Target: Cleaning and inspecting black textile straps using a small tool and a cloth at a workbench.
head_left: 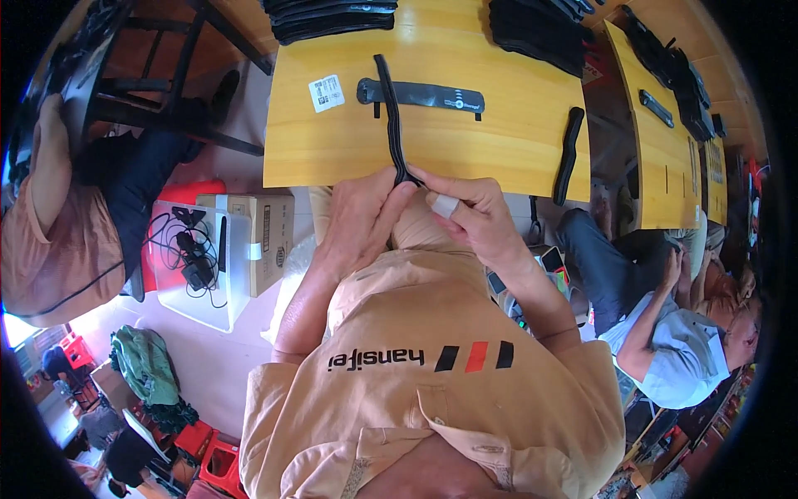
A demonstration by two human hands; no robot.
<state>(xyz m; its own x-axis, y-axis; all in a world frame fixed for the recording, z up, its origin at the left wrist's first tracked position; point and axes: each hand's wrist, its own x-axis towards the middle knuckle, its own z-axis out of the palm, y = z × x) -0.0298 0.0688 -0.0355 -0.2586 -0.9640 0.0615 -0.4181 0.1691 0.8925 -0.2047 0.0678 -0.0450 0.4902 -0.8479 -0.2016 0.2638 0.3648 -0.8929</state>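
Observation:
A narrow black strap (pixel 391 116) runs from my hands up over the yellow table (pixel 499 158), its far end crossing a flat dark sleeve with pale print (pixel 424 94). At the near table edge, my left hand (pixel 359 214) is closed, pinching the strap's near end. Close beside it, my right hand (pixel 478 208) is also closed on that end, which seems to split or fold between the fingertips. White tape (pixel 446 205) wraps a finger of my right hand. Exactly what the fingertips grip is partly hidden.
On the table lie a white label card (pixel 327 93), another black strap (pixel 568 155) at the right, and stacks of black straps (pixel 331 20) at the back. A clear bin with cables (pixel 199 266) stands at left beside a cardboard box (pixel 270 241). Other people sit on both sides.

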